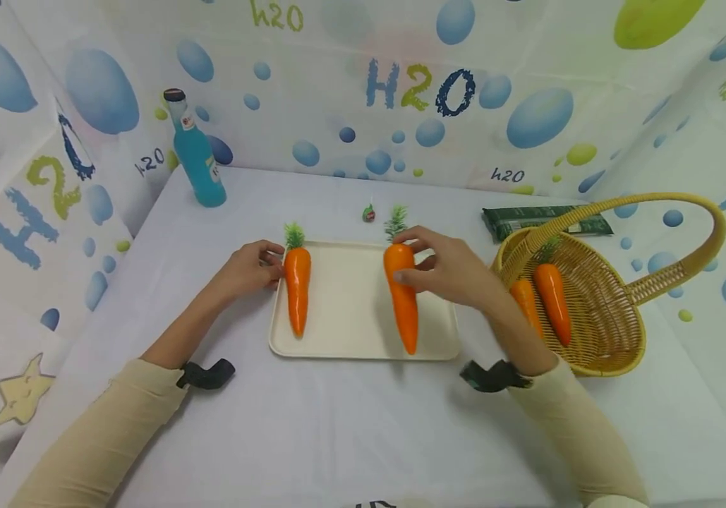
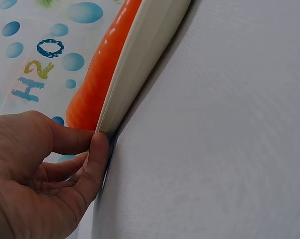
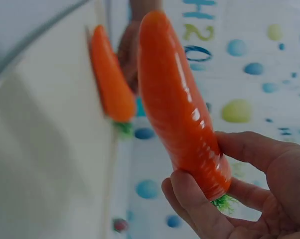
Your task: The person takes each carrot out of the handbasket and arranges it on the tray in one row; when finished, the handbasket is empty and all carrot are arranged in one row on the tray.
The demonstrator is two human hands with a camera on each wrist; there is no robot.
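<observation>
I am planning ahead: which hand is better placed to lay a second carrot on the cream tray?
Probably the right hand: it holds a carrot above the cream tray, while the left hand pinches the tray's edge beside the first carrot.

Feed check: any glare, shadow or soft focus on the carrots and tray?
Head: small glossy highlights on the resting carrot; left wrist: bright glare specks on that same carrot; right wrist: glare streaks down the held carrot, while the resting carrot and the tray look blurred, with a soft shadow across the tray.
</observation>
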